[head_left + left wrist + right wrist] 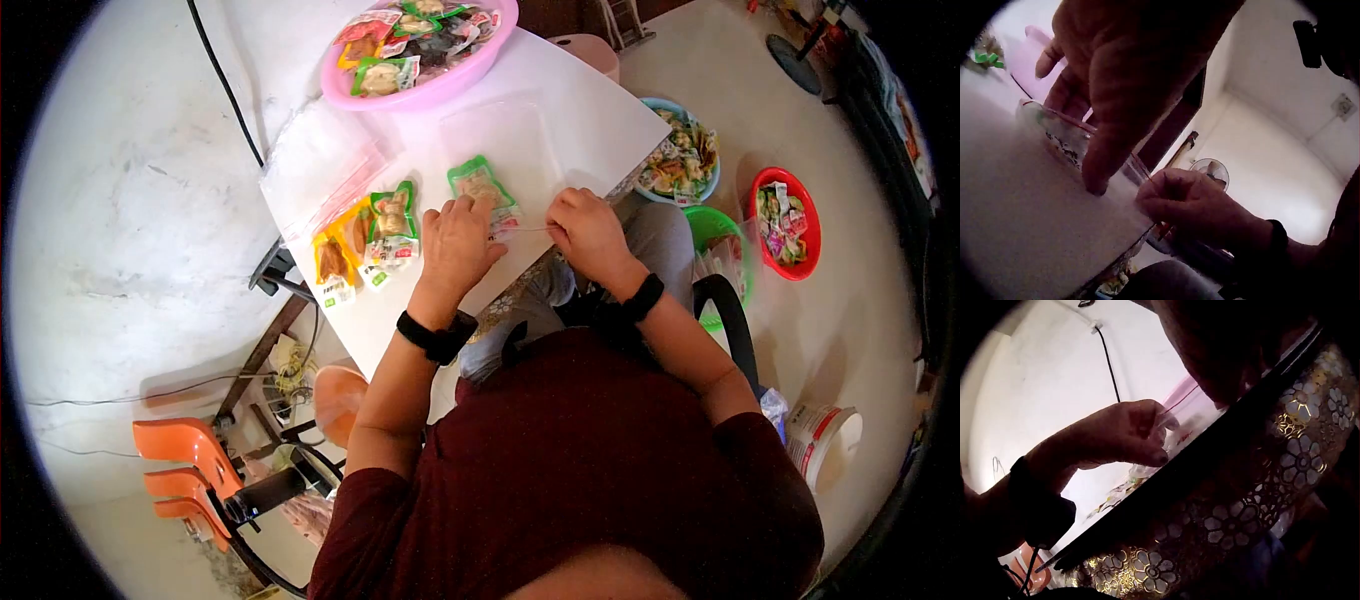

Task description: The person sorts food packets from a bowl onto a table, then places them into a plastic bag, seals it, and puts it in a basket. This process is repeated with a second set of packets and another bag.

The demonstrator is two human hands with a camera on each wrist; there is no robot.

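Note:
A clear plastic bag lies on the white table with a green-edged food packet at its near part. My left hand rests over the bag and the packet's lower end, fingers fairly straight, thumb apart. With curled fingers, my right hand pinches the bag's near right edge. In the left wrist view, a thin red line runs along the bag from the left hand towards the right hand's pinch. The right wrist view shows the left hand beyond the dark table edge.
Left of my left hand lie green-edged and yellow packets, with flat clear bags behind. A pink basin of packets stands at the back. Blue, green and red tubs stand on the right.

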